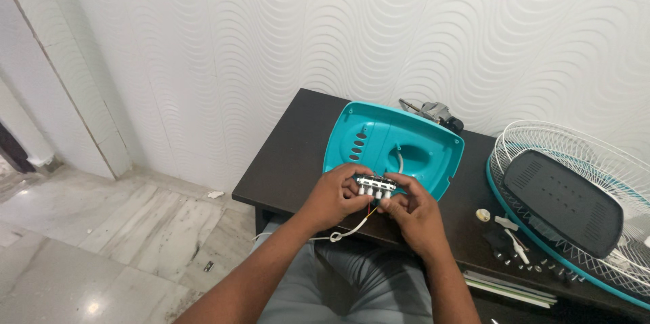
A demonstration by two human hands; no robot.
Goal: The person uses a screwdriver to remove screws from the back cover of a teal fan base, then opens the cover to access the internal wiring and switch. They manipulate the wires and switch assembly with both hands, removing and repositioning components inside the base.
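Note:
Both my hands hold a small white push-button switch block [376,184] with several round keys, just in front of a teal plastic fan base shell [379,141] lying on the dark table [298,155]. My left hand [335,195] grips the block's left end. My right hand [414,210] pinches its right end from below. Thin red and white wires [352,228] trail from the block toward the table's front edge.
A fan motor with shaft [437,113] lies behind the shell by the wavy white wall. At right sit a white wire fan guard [542,148] with teal rim, a dark grey panel [562,201] on it, and several screws and small parts [518,249].

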